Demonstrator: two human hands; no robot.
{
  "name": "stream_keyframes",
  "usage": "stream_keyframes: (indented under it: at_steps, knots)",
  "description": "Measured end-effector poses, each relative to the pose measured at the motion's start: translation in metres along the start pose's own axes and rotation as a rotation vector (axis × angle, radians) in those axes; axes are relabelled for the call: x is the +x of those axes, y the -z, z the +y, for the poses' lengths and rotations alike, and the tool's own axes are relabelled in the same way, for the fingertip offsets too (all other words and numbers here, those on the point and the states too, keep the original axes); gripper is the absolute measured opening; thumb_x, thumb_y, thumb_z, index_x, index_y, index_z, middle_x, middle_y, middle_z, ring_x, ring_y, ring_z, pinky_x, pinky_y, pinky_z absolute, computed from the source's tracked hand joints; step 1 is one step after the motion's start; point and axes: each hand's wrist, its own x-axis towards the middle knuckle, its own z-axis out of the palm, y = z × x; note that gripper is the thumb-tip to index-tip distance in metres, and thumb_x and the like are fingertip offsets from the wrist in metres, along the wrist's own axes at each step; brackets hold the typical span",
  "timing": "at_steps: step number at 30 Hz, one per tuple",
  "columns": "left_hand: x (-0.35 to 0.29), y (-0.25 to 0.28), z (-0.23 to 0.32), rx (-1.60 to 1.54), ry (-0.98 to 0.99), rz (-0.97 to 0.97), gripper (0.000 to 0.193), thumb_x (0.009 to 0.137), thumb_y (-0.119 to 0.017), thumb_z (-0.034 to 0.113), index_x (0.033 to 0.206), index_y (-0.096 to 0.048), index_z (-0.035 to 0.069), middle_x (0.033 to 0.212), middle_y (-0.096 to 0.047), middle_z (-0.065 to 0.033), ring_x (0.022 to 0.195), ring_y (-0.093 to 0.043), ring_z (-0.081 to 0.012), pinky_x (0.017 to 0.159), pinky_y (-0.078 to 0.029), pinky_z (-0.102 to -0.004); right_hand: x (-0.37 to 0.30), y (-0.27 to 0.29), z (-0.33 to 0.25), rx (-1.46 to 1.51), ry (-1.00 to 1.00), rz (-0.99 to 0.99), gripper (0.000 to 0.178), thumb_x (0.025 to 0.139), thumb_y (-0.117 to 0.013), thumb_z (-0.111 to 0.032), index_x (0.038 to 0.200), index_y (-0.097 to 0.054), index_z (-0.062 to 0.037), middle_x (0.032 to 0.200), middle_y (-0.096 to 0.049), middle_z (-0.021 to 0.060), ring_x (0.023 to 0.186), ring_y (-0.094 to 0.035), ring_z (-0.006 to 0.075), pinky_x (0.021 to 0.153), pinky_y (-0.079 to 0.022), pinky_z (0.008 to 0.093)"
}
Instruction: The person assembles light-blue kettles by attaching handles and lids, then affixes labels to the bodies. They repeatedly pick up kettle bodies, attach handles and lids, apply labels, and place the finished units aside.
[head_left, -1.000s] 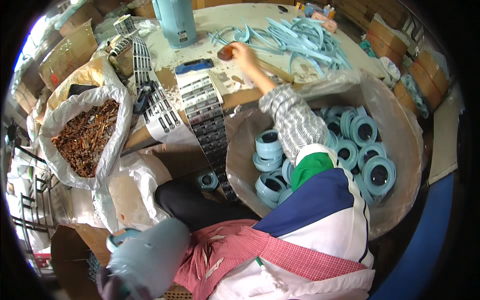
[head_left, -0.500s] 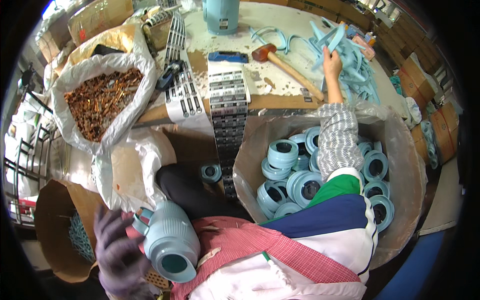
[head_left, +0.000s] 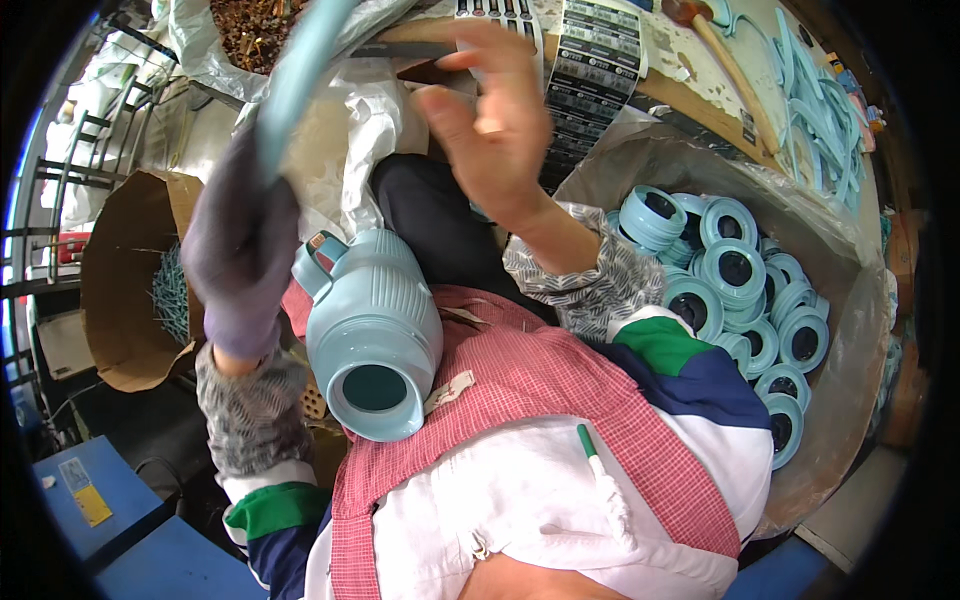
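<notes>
My left hand [head_left: 240, 230], in a dark purple-grey glove, is closed on a light-blue plastic strip [head_left: 298, 90] that slants upward and is blurred by motion. To its right, a light-blue jug [head_left: 375, 330] lies on my lap with its round mouth toward me and its small handle piece at the upper left. My bare right hand [head_left: 495, 130] is raised above my dark-trousered leg, its fingers apart and blurred, holding nothing that I can see. Similar light-blue strips [head_left: 815, 120] lie in a pile on the worktable at the far right.
A large lined container [head_left: 840, 400] at the right holds several light-blue rings with dark centres. At the left stands a cardboard box [head_left: 120, 280] of thin teal pieces. Ahead are a sack of brown bits [head_left: 245, 35], label sheets [head_left: 595, 60] and a mallet [head_left: 735, 75].
My right hand has left the strip pile and come back toward the middle, now apart. A strip is now in my gloved left hand, which has risen. The view has shifted downward and left.
</notes>
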Motion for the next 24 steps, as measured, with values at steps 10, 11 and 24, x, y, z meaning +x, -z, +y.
stream_keyframes:
  at_steps: [10, 11, 24]
  knots:
    - [-0.085, 0.019, 0.02, -0.377, 0.913, 0.208, 0.043, 0.092, -0.053, 0.028, 0.12, -0.056, -0.004, 0.062, -0.041, 0.0061, 0.047, -0.031, 0.0003, 0.043, -0.018, -0.0184, -0.082, -0.006, -0.034, 0.763, -1.06, -0.306, 0.024, 0.097, -0.055, -0.022, 0.111, -0.055, -0.0018, 0.063, -0.045, -0.003, 0.052, -0.039, 0.0025, 0.047, -0.031, 0.0177]
    - [-0.092, 0.022, 0.019, -0.375, 0.97, 0.22, 0.042, 0.092, -0.053, 0.028, 0.119, -0.056, -0.004, 0.061, -0.04, 0.0066, 0.048, -0.03, 0.0007, 0.043, -0.018, -0.0183, -0.084, -0.008, -0.038, 0.791, -1.116, -0.326, 0.023, 0.097, -0.055, -0.021, 0.11, -0.055, -0.0019, 0.063, -0.045, -0.0028, 0.052, -0.039, 0.0025, 0.047, -0.031, 0.0177]
    - [-0.176, 0.037, -0.005, -0.693, 1.043, 0.467, 0.013, 0.089, -0.062, 0.014, 0.085, -0.058, 0.002, 0.091, -0.059, -0.0029, 0.067, -0.05, -0.0052, 0.061, -0.04, -0.0201, -0.071, -0.057, -0.053, 0.97, -1.317, -0.696, 0.027, 0.097, -0.054, -0.019, 0.115, -0.055, 0.0007, 0.065, -0.044, -0.0028, 0.047, -0.035, 0.0015, 0.043, -0.028, 0.0167]
